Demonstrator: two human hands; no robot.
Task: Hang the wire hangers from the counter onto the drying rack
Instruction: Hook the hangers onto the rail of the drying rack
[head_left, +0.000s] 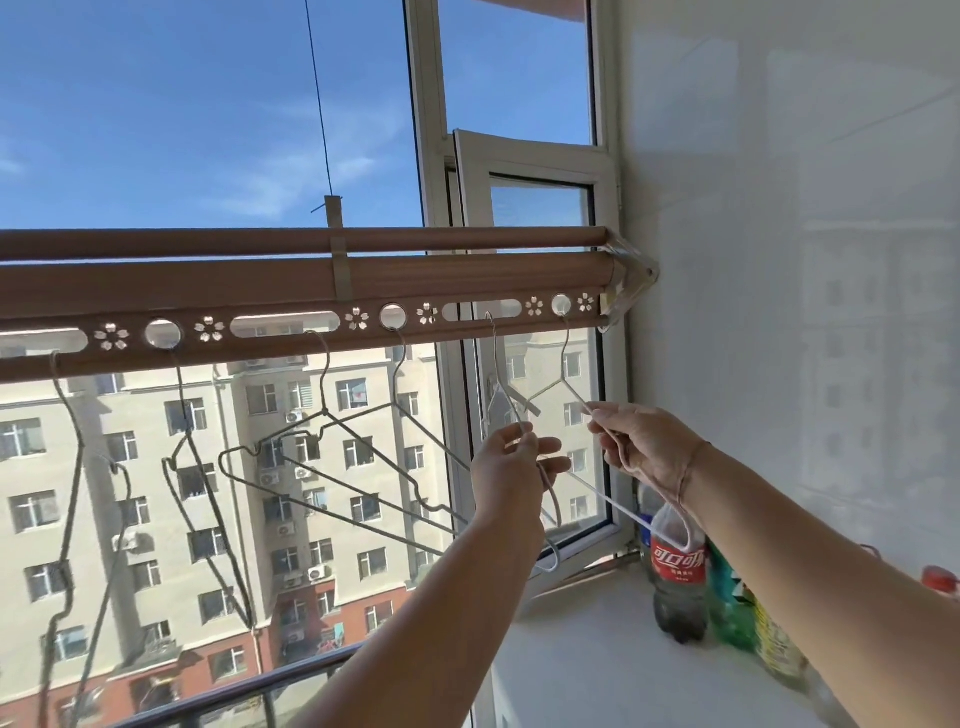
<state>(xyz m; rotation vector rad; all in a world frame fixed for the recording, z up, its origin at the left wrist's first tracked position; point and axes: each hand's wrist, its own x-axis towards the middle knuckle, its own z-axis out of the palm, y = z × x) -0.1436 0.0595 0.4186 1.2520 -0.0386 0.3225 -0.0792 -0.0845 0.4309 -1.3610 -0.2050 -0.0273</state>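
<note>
The brown drying rack (291, 283) runs across the window, with round holes and slots along its lower strip. Several grey wire hangers (332, 431) hang from the holes at the left and middle. Two white wire hangers hook into the strip near the right end: one (496, 395) in the long slot, one (563, 376) in the last round hole. My left hand (511, 467) pinches the shoulder of the slot hanger. My right hand (641, 447) grips the right arm of the other white hanger, below the rack.
A white sill (597, 649) lies below at the right, with a cola bottle (678, 566) and several green and yellow bottles (737, 597) along the white wall. An open window sash (540, 176) stands behind the rack's right end. A dark railing (234, 696) runs outside.
</note>
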